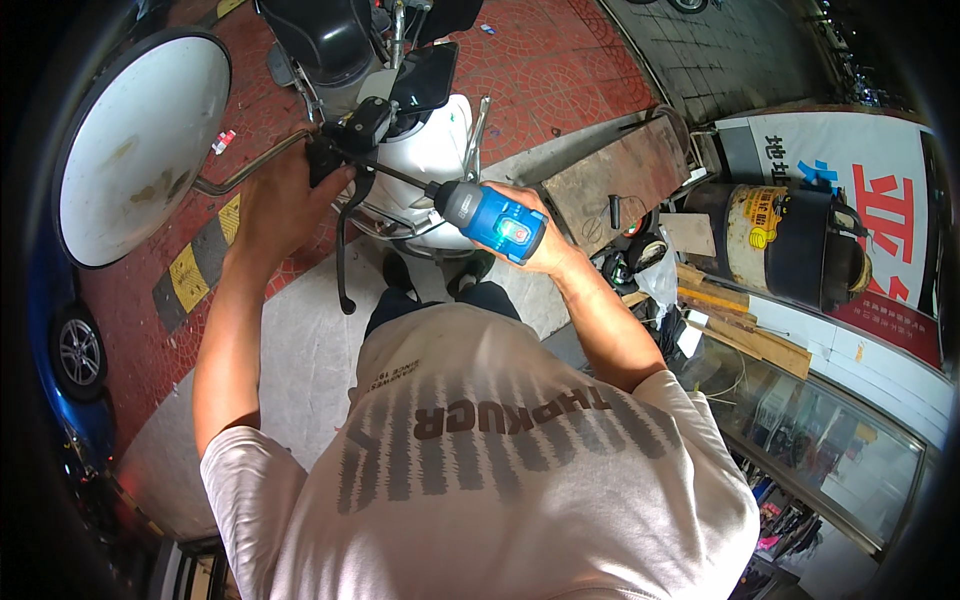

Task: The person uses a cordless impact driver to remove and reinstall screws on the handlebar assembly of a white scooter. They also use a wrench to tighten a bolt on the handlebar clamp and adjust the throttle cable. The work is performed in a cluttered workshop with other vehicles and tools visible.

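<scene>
My right hand [545,235] is closed around a blue and black cordless drill [488,212]. Its long dark bit [400,177] points left, toward the handlebar of a white scooter [425,155]. Whether the tip sits in a screw cannot be made out. My left hand [285,195] is wrapped around the black handlebar control housing [325,155], thumb on its near side. A black brake lever [345,255] hangs down beside that thumb. From the housing, a bent metal stem [240,172] reaches left to a large round mirror [140,150].
A black seat [325,45] lies beyond the handlebar. At the right stand a rusty metal bench [615,185], a dark drum [790,240], wooden planks [750,335] and a glass display case [840,450]. A yellow-black kerb ramp [190,275] and a blue car [65,330] are left.
</scene>
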Action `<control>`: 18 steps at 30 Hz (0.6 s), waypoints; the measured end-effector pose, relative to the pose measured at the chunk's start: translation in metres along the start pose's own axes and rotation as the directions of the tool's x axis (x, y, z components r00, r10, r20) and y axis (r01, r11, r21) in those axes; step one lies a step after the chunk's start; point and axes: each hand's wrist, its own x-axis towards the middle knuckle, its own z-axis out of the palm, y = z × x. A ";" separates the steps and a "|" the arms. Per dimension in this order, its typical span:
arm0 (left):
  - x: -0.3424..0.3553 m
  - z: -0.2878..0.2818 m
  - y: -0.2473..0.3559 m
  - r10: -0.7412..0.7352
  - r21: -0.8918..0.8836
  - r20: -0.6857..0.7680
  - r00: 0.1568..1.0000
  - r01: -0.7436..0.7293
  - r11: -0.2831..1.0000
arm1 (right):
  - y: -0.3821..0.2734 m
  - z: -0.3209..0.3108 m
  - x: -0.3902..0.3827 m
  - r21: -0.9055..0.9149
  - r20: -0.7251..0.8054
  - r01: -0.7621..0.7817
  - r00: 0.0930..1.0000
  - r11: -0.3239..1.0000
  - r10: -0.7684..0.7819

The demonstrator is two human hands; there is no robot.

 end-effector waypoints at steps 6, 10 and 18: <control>0.000 0.003 -0.006 -0.004 0.063 -0.003 1.000 0.004 0.998 | -0.020 -0.008 0.009 -0.045 0.005 0.102 0.995 0.994 -0.102; 0.000 -0.001 0.000 -0.003 0.067 0.006 1.000 0.003 0.998 | -0.019 -0.011 0.009 -0.032 0.061 0.025 0.998 0.999 -0.023; -0.002 0.000 -0.002 -0.001 0.069 0.032 0.999 -0.001 0.998 | -0.026 -0.006 0.007 -0.002 0.043 0.021 0.999 1.000 -0.021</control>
